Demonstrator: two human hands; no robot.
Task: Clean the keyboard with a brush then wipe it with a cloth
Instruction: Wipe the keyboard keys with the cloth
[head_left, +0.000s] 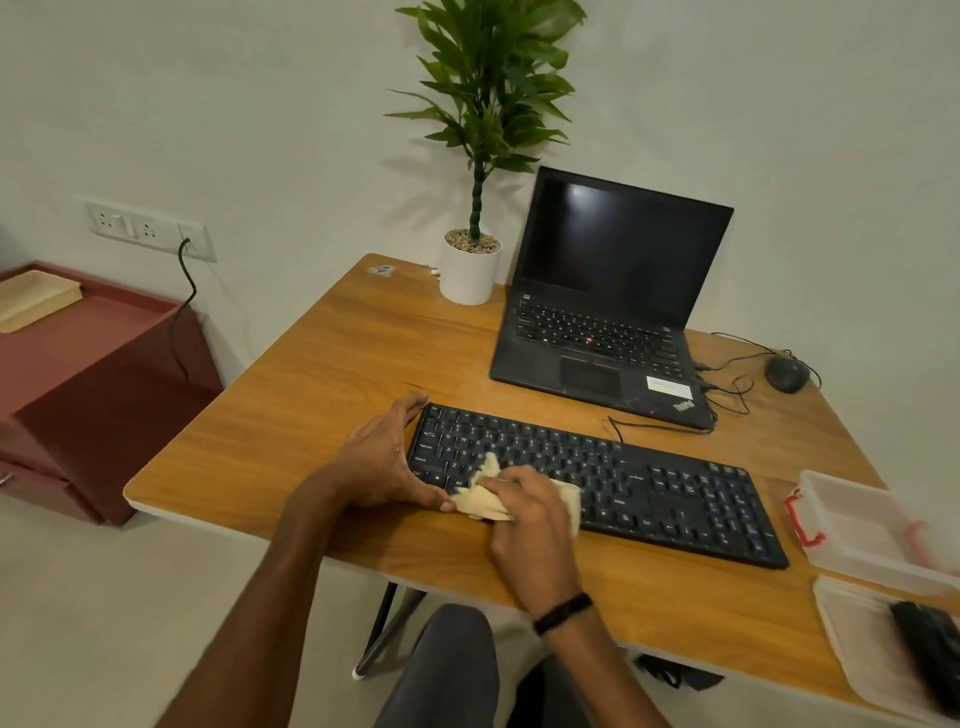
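- Near the front edge of the tabletop (322, 364), the black keyboard (649, 488) lies at a slight slant, its left end closer to the front left corner and its right end reaching toward the two plastic containers at the right edge.
- The right hand (530, 519) bunches a cream cloth (488, 501) against the lower left keys, fingers curled and pressed together around the wad; the cloth spills out on both sides of the hand.
- The left hand (382, 462) braces the keyboard's left end, thumb at the front corner and fingers, held loosely together, hooked over the back corner.
- The step in hand appears to be the wiping, begun at the left end, with most of the keys to the right not yet under the cloth.
- To do it well, the person would likely keep the left hand steadying the board, press lightly and sweep row by row toward the number pad, refolding the cloth to a fresh face.
- The clear box (857, 519) with a red latch, just beside the keyboard's right end, looks empty, though its far side is blurred.
- The shallow clear tray (852, 629) at the front right corner holds a dark object (930, 649), possibly the brush; it is too blurred to tell.
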